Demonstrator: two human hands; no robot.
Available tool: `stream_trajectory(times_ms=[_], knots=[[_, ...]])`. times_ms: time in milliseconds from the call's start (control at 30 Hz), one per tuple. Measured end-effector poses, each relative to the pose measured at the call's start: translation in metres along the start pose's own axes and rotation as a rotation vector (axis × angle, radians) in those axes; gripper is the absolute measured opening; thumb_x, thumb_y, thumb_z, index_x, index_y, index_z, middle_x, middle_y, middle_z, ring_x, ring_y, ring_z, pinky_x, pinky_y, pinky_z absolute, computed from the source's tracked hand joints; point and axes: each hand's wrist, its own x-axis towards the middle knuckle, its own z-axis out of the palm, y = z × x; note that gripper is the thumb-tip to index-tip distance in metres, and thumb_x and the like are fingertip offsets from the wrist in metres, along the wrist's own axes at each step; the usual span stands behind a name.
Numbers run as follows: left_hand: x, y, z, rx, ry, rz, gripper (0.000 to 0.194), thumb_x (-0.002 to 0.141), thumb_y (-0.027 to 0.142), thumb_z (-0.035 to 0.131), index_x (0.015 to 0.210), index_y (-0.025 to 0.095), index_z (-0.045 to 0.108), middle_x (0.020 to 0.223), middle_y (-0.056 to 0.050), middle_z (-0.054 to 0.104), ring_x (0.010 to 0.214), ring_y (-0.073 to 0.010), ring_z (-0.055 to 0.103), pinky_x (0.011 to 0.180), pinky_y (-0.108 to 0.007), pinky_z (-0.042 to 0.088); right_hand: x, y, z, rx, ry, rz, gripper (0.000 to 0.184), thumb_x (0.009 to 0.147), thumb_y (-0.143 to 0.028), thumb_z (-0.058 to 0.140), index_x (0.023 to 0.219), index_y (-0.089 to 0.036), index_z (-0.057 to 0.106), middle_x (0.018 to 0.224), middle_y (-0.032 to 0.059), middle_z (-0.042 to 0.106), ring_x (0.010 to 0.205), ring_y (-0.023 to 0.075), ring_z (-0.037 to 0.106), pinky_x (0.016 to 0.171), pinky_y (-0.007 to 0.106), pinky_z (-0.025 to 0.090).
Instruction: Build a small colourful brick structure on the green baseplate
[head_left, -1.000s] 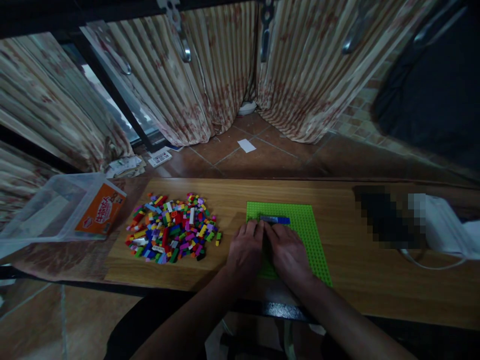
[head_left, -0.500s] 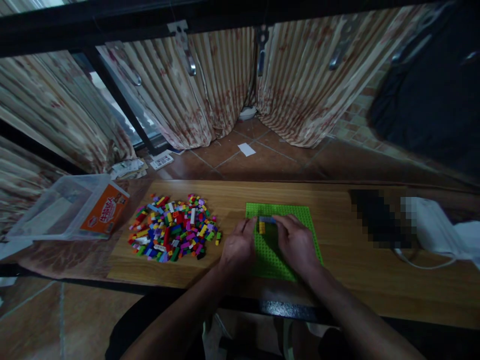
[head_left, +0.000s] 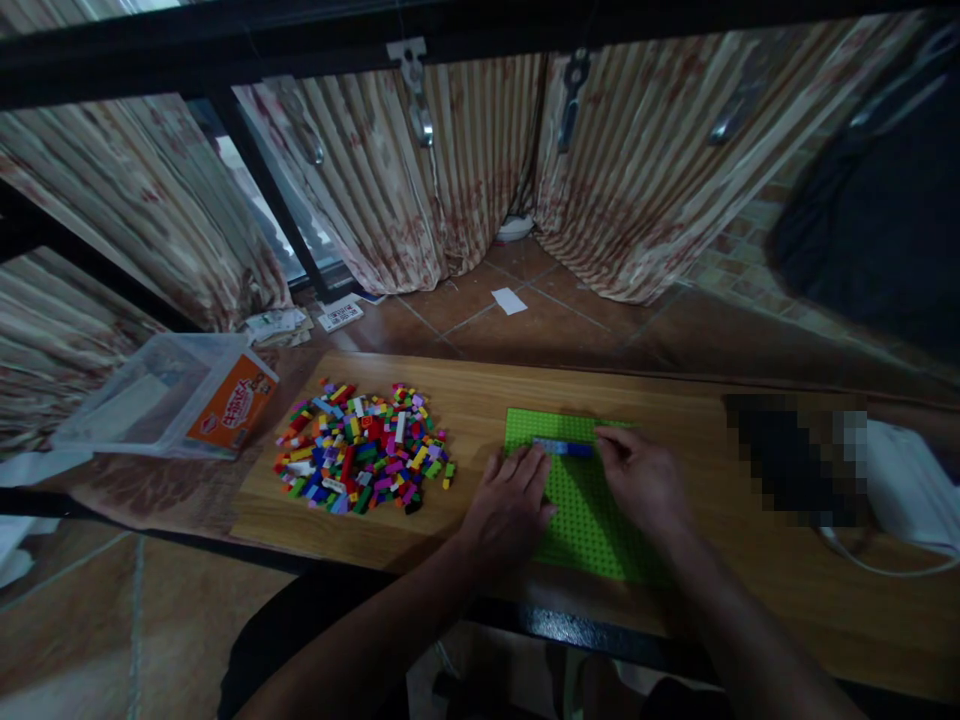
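Observation:
On a green studded baseplate, a low row of toy bricks lies near the far edge. Its left part is a light blue brick, and a dark blue brick forms the right end. My left hand lies over the plate's left edge, fingers stretched out and fingertips touching or very near the light blue brick. Just right of the dark blue brick is my right hand, its fingers curled and thumb and index close together. Whether anything sits between them is hidden.
Left of the plate spreads a heap of coloured bricks. A clear plastic box with an orange label stands beyond the table's left end. At right are a pixelated dark object, a white object and a white cable.
My right hand has drawn back to the right, and the dark blue brick now shows. My left hand has flattened and moved nearer the row. The yellow brick is no longer visible. The view has shifted slightly.

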Motion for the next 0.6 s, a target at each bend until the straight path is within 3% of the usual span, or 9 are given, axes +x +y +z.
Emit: stream_trajectory(times_ms=[300,600], knots=[[0.000,0.008,-0.005,-0.019,-0.023,-0.024,0.054,0.098,0.040,0.043,0.143,0.011,0.041,0.153,-0.013,0.041,0.139,-0.0266,0.039,0.116,-0.052,0.031,-0.003,0.005,0.008,-0.028,-0.107,-0.021,0.029,0.087,-0.033,0.047,0.089,-0.022,0.074,0.093,0.0081,0.074,0.078,0.0226,0.067,0.073,0.038,0.052],[-0.005,0.010,-0.003,-0.030,0.043,0.010,0.058,0.098,0.043,0.039,0.144,0.006,0.038,0.153,-0.016,0.039,0.136,-0.0282,0.039,0.112,-0.052,0.034,0.011,0.044,0.016,-0.018,-0.259,0.175,0.030,0.074,-0.050,0.060,0.084,-0.028,0.078,0.086,0.0065,0.076,0.064,0.0257,0.066,0.059,0.039,0.051]])
